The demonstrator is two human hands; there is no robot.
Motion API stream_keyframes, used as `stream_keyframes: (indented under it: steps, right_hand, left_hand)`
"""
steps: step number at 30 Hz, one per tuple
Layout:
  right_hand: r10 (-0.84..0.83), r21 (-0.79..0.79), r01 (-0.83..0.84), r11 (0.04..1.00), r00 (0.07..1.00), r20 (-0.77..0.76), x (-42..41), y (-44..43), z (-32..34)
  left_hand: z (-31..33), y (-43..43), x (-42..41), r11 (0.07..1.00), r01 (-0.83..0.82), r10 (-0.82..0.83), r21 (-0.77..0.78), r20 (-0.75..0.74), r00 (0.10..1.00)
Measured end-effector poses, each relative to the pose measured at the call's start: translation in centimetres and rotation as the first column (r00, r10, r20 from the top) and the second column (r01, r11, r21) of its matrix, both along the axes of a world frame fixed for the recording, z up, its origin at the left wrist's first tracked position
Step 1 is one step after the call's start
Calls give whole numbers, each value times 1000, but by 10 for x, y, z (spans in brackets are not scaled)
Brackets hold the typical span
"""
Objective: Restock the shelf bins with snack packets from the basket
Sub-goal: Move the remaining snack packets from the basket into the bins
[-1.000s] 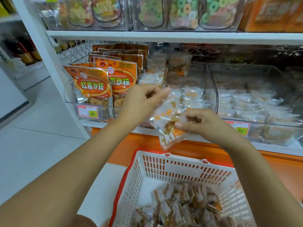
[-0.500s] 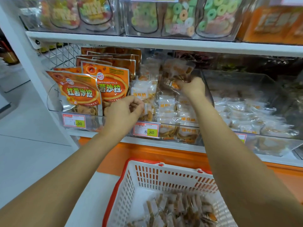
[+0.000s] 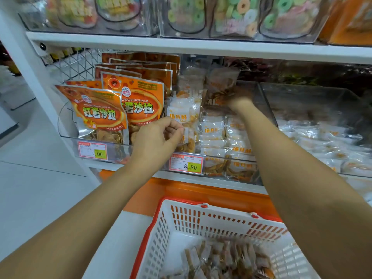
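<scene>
My right hand (image 3: 240, 97) reaches deep into the middle clear bin (image 3: 267, 109) and is closed on a clear snack packet (image 3: 220, 85), held upright at the bin's back. My left hand (image 3: 159, 137) is at the bin's front left corner, its fingers pinched on the edge of a standing white packet (image 3: 186, 119). More of the same packets (image 3: 213, 129) lie stacked in the bin. Below me, the white basket with a red rim (image 3: 181, 201) holds several packets (image 3: 227, 258).
Orange sweet-potato snack bags (image 3: 100, 113) fill the bin to the left. Another clear bin of white packets (image 3: 322, 135) stands at the right. Price tags (image 3: 186, 165) hang on the shelf edge. The upper shelf (image 3: 181, 47) with candy bins sits close overhead.
A second ago both hands held the packet above the basket. My right hand has since carried it up to the back of the middle bin, and my left hand went to the bin's front.
</scene>
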State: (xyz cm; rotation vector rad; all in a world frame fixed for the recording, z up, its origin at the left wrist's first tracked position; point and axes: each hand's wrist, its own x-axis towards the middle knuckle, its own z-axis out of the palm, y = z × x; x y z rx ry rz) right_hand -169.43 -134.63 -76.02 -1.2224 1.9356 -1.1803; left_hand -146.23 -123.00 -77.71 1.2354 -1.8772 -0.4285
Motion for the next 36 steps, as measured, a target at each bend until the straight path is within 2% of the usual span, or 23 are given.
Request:
stream_keyframes:
  steps: [2,6,8,11,13,15,19,22,24,26,29,32,34,36]
  right_hand:
    - [-109,-56,107,993,994,-29,0,-1,-2]
    - [-76,-120,64,991,992,-102,-7,3,-13]
    - [-80,-98,62,993,978,-193,-5,2,-13]
    - [-53,-15,52,999,912,-408,6,6,-2]
    - [-27,25,41,999,910,-415,12,16,3]
    - [-16,-9,13,1000,923,-384,17,30,7]
    - [-24,-214,-44,976,952,-305,28,69,13]
    - [17,-346,-141,928,941,-338,42,122,2]
    - [68,-387,-231,893,917,-393,52,163,-15]
    - [167,-372,-331,867,897,-409,59,198,-37]
    - [380,-209,-506,837,811,-445,69,232,-83]
    - [573,132,-587,799,675,-465,76,245,-146]
    - [695,362,-594,718,585,-417,75,253,-190]
    - [809,544,-603,583,491,-324,72,265,-230]
  left_hand:
    - [0,0,0,1000,4,-4,-3,-2,1000]
    - [0,1,0,1000,4,-4,-3,-5,1000]
    - [1,1,0,1000,5,-5,-6,5,1000]
    - [3,3,2,1000,12,-12,-7,16,1000]
    - [4,6,3,1000,17,-17,-16,25,1000]
    - [5,10,4,999,21,-20,-32,42,999]
    - [6,23,9,998,38,-35,-48,71,997]
    - [1,37,18,997,63,-55,-52,139,989]
    - [-8,46,23,997,76,-80,28,234,969]
    - [-21,53,30,980,64,-135,188,391,911]
    - [-49,66,44,886,-4,-297,463,575,763]
    - [-76,84,57,769,-107,-419,630,624,659]
    - [-90,97,61,714,-173,-479,678,653,587]
    - [-105,105,64,684,-203,-542,700,675,501]
